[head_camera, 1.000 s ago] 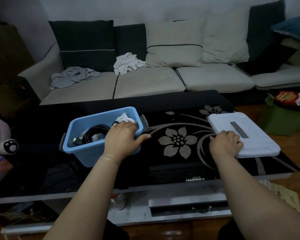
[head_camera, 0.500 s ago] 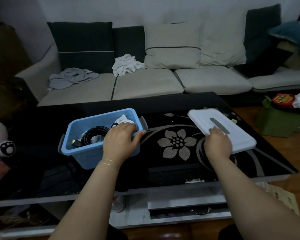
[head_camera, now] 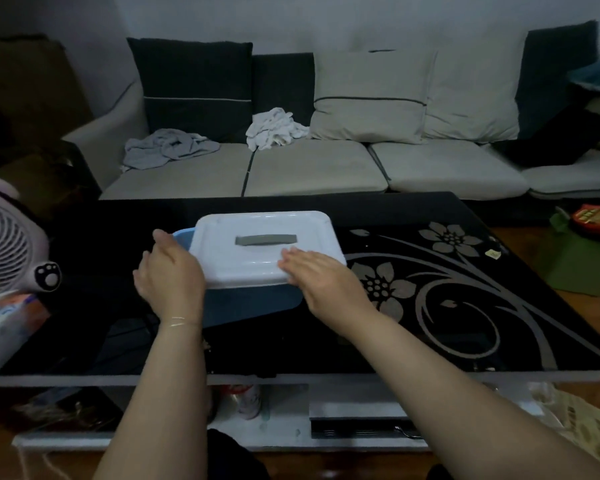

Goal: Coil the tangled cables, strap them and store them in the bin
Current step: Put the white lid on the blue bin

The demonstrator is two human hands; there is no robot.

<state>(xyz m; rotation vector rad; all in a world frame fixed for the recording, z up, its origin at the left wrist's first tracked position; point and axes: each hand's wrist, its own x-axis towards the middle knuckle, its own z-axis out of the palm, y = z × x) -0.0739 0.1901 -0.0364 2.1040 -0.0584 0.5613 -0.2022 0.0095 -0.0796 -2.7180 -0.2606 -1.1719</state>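
A blue plastic bin (head_camera: pixel 253 304) stands on the black glass table, left of the middle. A white lid (head_camera: pixel 264 251) with a grey handle strip lies on top of it, sitting askew so a blue corner shows at the left. My left hand (head_camera: pixel 170 278) rests against the bin's left side with fingers fairly straight. My right hand (head_camera: pixel 321 275) lies flat on the lid's front right corner, fingers extended. The cables inside the bin are hidden by the lid.
The table (head_camera: pixel 465 306) carries a floral pattern on its right half. A white fan (head_camera: pixel 4 251) stands at the left edge. Behind is a sofa (head_camera: pixel 312 168) with crumpled cloths. A green bag (head_camera: pixel 582 261) sits on the floor at right.
My right hand carried the white lid from the table's right side over onto the bin. The cables are now covered. My left hand shifted from the bin's rim to its left side.
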